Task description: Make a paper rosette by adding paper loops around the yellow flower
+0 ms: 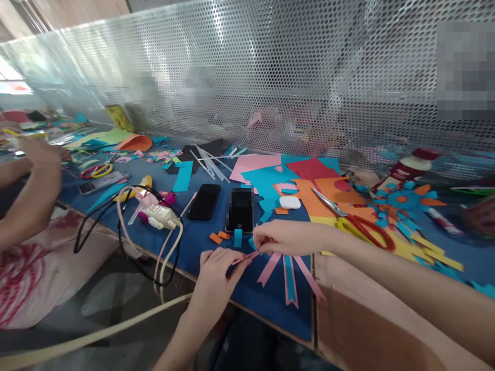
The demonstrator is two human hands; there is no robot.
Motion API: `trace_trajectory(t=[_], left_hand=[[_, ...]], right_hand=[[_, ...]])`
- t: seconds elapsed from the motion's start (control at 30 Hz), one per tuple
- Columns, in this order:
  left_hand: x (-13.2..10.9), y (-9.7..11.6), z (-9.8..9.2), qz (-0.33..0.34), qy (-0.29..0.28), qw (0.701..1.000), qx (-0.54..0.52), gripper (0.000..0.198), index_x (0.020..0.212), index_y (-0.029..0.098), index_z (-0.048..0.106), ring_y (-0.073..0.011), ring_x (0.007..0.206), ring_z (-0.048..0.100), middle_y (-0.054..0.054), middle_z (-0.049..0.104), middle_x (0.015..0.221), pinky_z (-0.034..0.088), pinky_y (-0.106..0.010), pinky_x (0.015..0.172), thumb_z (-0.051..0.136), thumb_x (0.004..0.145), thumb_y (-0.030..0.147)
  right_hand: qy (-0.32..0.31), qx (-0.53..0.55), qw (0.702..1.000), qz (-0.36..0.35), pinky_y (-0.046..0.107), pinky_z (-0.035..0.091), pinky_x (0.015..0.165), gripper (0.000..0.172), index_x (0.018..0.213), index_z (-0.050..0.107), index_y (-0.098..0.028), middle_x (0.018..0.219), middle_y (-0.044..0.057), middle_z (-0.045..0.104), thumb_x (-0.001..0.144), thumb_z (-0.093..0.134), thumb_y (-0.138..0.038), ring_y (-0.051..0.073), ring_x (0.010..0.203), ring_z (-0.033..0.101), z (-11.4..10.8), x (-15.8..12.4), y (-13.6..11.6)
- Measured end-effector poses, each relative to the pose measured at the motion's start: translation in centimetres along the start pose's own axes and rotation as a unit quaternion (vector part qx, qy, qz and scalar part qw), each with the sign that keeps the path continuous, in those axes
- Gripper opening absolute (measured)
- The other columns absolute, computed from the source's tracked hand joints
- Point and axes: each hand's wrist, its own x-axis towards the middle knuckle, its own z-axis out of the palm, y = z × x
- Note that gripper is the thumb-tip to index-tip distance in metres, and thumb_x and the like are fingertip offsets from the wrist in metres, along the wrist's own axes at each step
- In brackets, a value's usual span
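Low over the blue table, my left hand [219, 272] is closed on a thin pink paper strip [244, 257], pinched between thumb and fingers. My right hand [279, 237] meets it at the strip's right end, with its fingers pressed together there. Below my right hand, pink paper ribbons [289, 288] with notched ends fan out on the table, the middle one layered with blue. A small blue paper piece [237, 238] lies just beyond my left hand, beside several orange scraps [219, 236]. What sits under my right fingers is partly hidden.
A phone [204, 201], a second phone [240, 210] and a white case [290, 202] lie ahead. Scissors [353, 221] rest on coloured paper at right, near a blue-orange paper flower [404, 200] and a bottle [406, 170]. Cables with a glue gun [133, 189] hang leftward, near another person's arm [34, 190].
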Motion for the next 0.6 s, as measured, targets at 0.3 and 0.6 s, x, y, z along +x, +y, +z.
trace_trajectory(t=[0.3,0.6], left_hand=[[0.0,0.1,-0.4,0.021,0.045,0.997,0.055,0.016,0.093,0.029,0.072,-0.0159,0.084,0.063,0.003,0.072,0.088,0.035,-0.033,0.078,0.059,0.088,0.021],[0.4,0.8,-0.2,0.054,0.087,0.991,0.081,0.017,0.093,0.03,0.073,-0.0173,0.087,0.063,0.001,0.071,0.089,0.033,-0.036,0.079,0.062,0.087,0.02]], right_hand=[[0.033,-0.014,0.999,-0.009,0.03,0.045,0.074,0.018,0.097,0.065,-0.018,0.093,0.006,0.064,0.092,0.048,-0.024,0.016,0.083,0.056,1.5,-0.5,1.5],[0.153,-0.102,0.983,-0.029,0.039,0.04,0.089,0.025,0.101,0.072,-0.02,0.104,0.01,0.059,0.092,0.053,-0.032,0.022,0.098,0.05,1.0,-2.4,1.7]])
